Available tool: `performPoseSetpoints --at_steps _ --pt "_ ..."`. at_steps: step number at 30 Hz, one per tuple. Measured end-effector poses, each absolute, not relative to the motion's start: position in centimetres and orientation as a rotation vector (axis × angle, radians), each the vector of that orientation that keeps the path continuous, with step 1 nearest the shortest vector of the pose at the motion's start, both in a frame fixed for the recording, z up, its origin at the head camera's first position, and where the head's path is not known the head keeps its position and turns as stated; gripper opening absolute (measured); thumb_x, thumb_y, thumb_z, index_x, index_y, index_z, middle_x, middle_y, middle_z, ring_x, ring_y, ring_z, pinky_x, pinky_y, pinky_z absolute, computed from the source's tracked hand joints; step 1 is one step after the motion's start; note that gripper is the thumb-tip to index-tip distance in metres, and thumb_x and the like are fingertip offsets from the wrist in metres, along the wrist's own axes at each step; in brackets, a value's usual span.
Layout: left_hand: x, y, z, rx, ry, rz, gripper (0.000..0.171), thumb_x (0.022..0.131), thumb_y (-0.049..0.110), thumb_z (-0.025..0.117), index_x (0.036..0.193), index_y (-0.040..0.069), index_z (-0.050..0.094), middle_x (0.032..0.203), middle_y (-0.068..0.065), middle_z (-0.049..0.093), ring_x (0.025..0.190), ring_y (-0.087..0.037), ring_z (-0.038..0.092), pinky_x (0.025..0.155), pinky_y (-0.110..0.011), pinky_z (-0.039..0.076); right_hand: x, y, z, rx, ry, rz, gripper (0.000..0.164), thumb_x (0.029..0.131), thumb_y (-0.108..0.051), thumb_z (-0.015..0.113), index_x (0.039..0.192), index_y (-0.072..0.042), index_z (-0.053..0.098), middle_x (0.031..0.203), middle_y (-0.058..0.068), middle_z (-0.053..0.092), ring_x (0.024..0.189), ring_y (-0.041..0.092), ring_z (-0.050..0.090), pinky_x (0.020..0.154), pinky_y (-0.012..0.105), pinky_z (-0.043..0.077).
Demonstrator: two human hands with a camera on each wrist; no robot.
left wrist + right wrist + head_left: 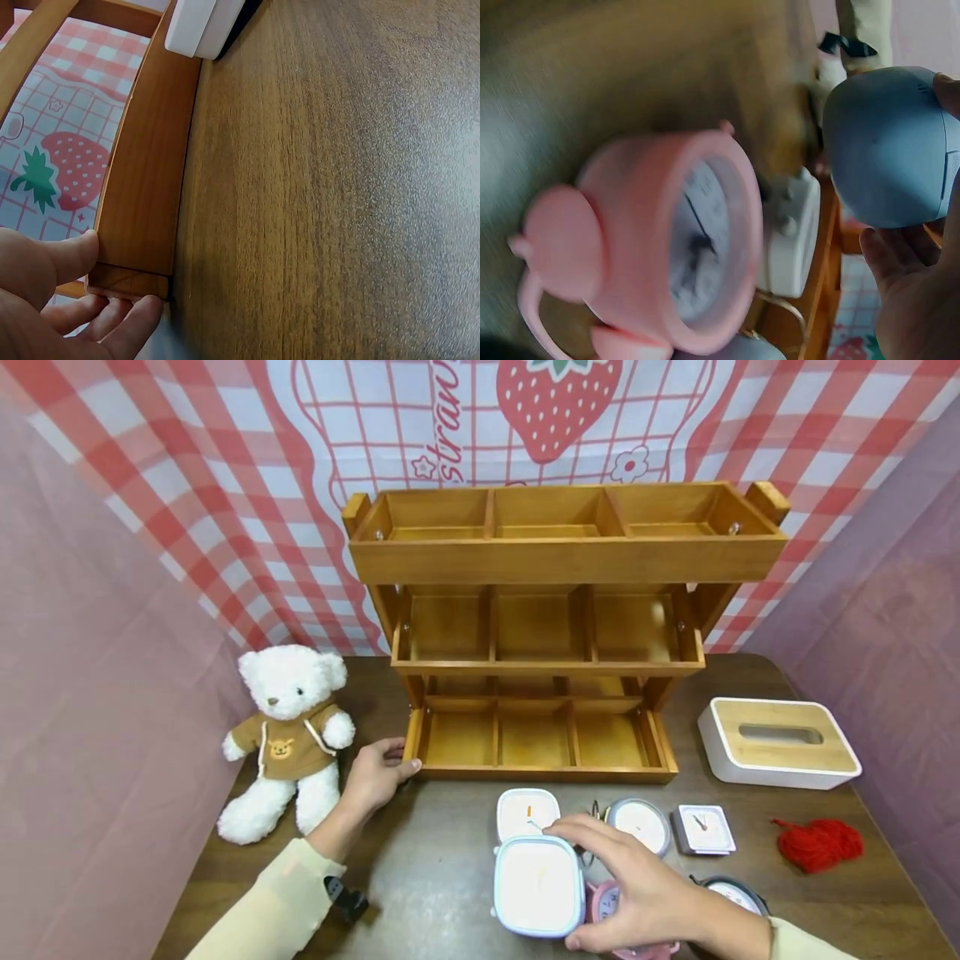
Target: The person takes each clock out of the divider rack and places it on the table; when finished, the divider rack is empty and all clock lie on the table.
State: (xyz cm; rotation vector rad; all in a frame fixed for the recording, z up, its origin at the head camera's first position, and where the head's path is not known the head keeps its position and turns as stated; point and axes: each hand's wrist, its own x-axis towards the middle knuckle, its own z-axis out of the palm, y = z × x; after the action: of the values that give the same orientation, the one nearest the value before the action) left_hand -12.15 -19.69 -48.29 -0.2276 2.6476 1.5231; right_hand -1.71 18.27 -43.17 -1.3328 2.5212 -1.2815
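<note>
My right hand point(637, 887) grips a rounded-square clock point(538, 887) by its right side, its pale face turned up toward the head camera. In the right wrist view the smooth blue back of this clock point(885, 150) shows, held up off the table. Beyond it stands a white square clock point(517, 814), partly covered. A pink alarm clock point(630, 217) sits close below that hand. My left hand point(378, 775) pinches the front left corner of the wooden shelf point(540, 773), thumb on top and fingers around the end, as the left wrist view shows.
The three-tier shelf has divided compartments. Right of the held clock are a grey round clock point(641, 827), a small white square clock point(707, 829) and a dark-rimmed clock point(735, 892). Further right lie red yarn point(821, 845) and a tissue box point(780, 764). A teddy bear point(292, 743) sits left.
</note>
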Motion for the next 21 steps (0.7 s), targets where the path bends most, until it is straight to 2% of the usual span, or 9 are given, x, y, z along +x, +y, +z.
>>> performPoseSetpoints --at_steps 7,17,21 --pt "-12.1 -19.5 -48.1 -0.236 2.635 1.536 0.053 0.092 0.008 0.075 0.138 -0.011 0.057 0.127 -0.030 0.066 0.116 -0.042 0.067 0.093 -0.043 0.059 -0.8 17.4 -45.0 -1.439 2.417 -1.236 0.093 0.073 -0.053 0.091 0.147 -0.018 0.047 0.142 -0.004 0.054 0.125 0.016 0.058 0.100 0.041 0.055" --pt "-12.3 -19.6 -48.1 -0.231 2.625 1.536 0.053 0.093 0.009 0.076 0.139 -0.010 0.056 0.128 -0.029 0.066 0.117 -0.042 0.067 0.093 -0.043 0.059 -0.5 16.8 -46.6 -1.485 2.433 -1.170 0.090 0.075 -0.056 0.088 0.146 -0.018 0.047 0.139 -0.006 0.052 0.120 0.010 0.057 0.098 0.035 0.055" --pt "-12.2 -19.6 -48.2 -0.238 2.614 1.546 0.053 0.093 0.008 0.076 0.138 -0.010 0.057 0.127 -0.029 0.066 0.117 -0.041 0.067 0.092 -0.041 0.059 -0.3 16.6 -46.8 -1.417 2.467 -1.138 0.089 0.074 -0.060 0.087 0.143 -0.019 0.049 0.138 -0.009 0.052 0.120 0.008 0.058 0.099 0.036 0.055"
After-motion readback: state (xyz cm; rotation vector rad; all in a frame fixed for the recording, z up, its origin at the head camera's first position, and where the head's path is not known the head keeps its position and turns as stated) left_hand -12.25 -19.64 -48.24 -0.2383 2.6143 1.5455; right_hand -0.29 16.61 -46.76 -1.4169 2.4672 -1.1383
